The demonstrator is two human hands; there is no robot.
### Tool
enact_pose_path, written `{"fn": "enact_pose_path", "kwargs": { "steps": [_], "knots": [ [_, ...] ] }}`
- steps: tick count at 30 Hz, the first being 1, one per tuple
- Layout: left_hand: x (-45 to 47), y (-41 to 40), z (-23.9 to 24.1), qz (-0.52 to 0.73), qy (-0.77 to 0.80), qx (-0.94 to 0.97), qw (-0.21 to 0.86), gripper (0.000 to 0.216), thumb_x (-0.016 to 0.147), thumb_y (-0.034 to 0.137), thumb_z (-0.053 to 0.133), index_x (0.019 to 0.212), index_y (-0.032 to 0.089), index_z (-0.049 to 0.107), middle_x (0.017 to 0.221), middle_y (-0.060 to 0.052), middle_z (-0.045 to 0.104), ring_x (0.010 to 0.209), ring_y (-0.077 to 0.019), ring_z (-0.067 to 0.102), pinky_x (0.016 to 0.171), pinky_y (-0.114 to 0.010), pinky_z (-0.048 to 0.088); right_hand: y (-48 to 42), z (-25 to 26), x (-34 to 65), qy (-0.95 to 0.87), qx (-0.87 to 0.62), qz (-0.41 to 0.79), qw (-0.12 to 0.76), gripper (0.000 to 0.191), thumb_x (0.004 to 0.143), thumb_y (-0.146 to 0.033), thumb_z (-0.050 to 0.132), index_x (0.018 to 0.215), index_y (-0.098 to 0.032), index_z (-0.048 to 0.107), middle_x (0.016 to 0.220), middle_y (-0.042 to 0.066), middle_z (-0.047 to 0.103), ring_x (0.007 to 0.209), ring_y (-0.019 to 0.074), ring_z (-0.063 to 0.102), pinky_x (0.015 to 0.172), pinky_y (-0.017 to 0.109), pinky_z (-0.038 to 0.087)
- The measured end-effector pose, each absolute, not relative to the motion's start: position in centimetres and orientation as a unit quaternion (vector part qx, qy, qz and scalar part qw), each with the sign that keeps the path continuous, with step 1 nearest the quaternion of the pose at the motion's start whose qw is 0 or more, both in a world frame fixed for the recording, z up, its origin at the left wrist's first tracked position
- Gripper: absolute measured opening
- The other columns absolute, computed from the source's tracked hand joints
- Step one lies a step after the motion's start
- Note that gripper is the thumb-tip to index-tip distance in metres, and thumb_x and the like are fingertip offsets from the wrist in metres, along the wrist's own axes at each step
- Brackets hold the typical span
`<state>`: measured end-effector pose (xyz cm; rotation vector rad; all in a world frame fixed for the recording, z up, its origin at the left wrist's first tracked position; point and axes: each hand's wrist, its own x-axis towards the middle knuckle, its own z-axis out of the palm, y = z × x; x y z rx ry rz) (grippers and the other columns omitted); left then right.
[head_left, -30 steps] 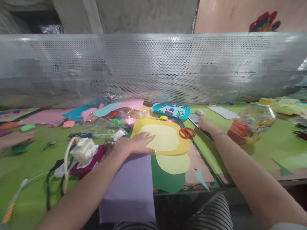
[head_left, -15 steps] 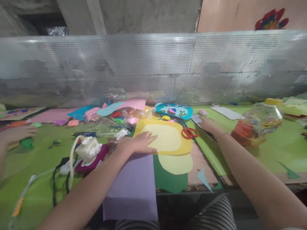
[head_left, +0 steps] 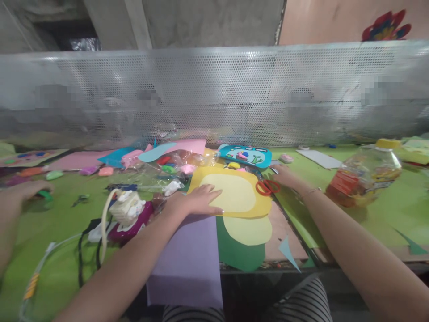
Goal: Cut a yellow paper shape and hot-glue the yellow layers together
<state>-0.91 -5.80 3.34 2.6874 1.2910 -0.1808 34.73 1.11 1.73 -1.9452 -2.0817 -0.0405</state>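
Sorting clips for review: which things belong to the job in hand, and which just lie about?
Seemingly in use: yellow paper, under the left hand; pale yellow piece on it; something unclear at the right hand.

Lying about: bottle; light blue scrap; white card.

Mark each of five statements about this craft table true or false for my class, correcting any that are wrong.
1. The left hand rests on the yellow sheet. True.
2. The scissors have blue handles. False: the handles are red.
3. The bottle has a yellow cap. True.
4. The purple sheet lies wholly on the table. False: its near end hangs past the edge.
5. The right hand grips the bottle. False: the right hand is apart from the bottle, near the scissors.
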Motion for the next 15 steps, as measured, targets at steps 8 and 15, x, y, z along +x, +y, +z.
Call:
{"fn": "enact_pose_path", "kwargs": {
  "steps": [8, 15],
  "knots": [
    [-0.91, -5.77, 3.38, -0.061, 0.432, 0.896, 0.08, 0.084, 0.075, 0.073, 0.036, 0.144, 0.026, 0.021, 0.149, -0.01, 0.022, 0.134, -0.0298, 0.02, 0.105, -0.043, 0.023, 1.88, 1.2, 34.7, -0.752, -0.647, -0.008, 0.13, 0.047, 0.079, -0.024, 0.044, 0.124, -0.018, 0.053, 0.128, 0.011, 0.054, 0.117, 0.0263, 0.049, 0.098, 0.037, 0.038],
    [-0.94, -5.8, 3.37, -0.057, 0.43, 0.898, 0.076, 0.085, 0.074, 0.074, 0.036, 0.143, 0.027, 0.022, 0.148, -0.01, 0.025, 0.134, -0.03, 0.021, 0.105, -0.042, 0.024, 1.73, 1.02, 34.36, -0.754, -0.642, 0.004, 0.139, 0.044, 0.081, -0.026, 0.046, 0.123, -0.015, 0.054, 0.128, 0.013, 0.053, 0.117, 0.0259, 0.049, 0.098, 0.036, 0.038]
  ]
}}
